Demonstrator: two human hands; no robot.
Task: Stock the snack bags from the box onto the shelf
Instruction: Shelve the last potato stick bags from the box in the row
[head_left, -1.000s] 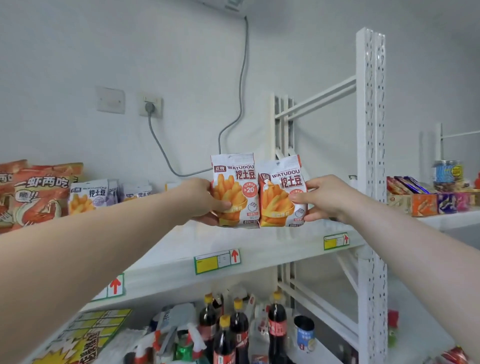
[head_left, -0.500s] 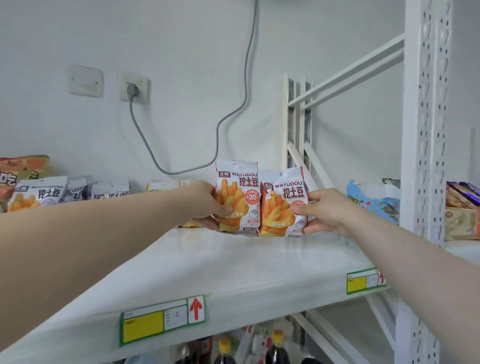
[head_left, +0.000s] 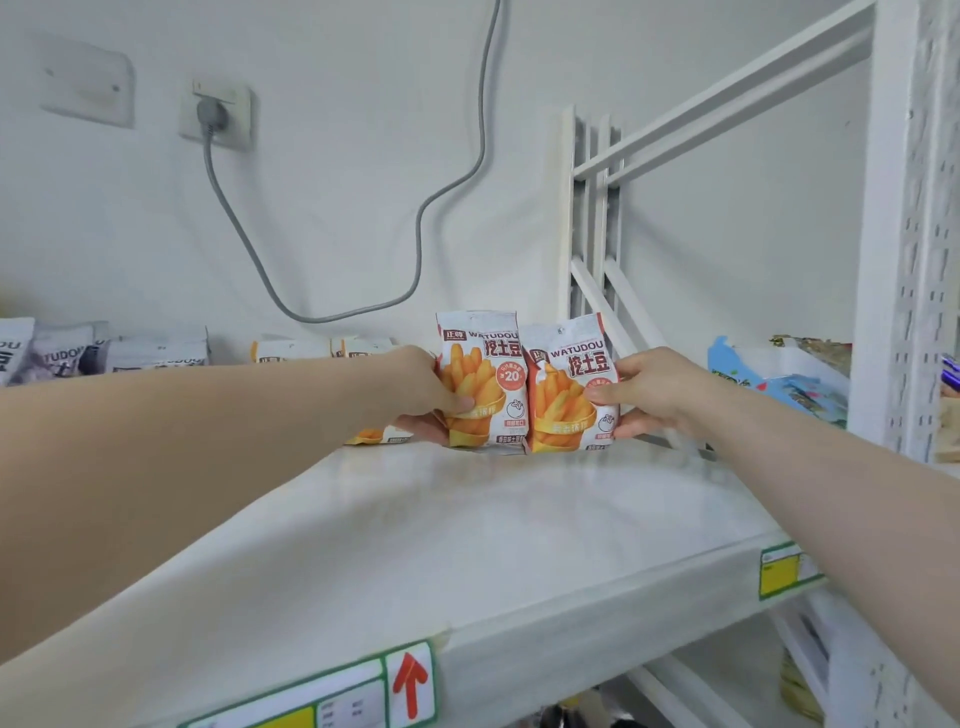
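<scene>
Two orange-and-white WATUDOU snack bags stand upright side by side near the back of the white shelf (head_left: 467, 530). My left hand (head_left: 423, 395) grips the left snack bag (head_left: 483, 364) at its left edge. My right hand (head_left: 649, 395) grips the right snack bag (head_left: 566, 395) at its right edge. The bags' bottoms rest on or just above the shelf board. More orange bags (head_left: 311, 349) of the same kind stand behind my left forearm. The box is out of view.
Grey-white WATUDOU bags (head_left: 130, 353) line the shelf's back left. A grey cable (head_left: 415, 260) hangs from a wall socket (head_left: 215, 111). A white upright post (head_left: 909, 260) stands at right, with blue packets (head_left: 800, 389) beyond the shelf's end. Price labels (head_left: 779, 571) mark the front edge.
Both hands have carried the two bags further in over the shelf and lower, down to the board. The view has moved closer to the shelf.
</scene>
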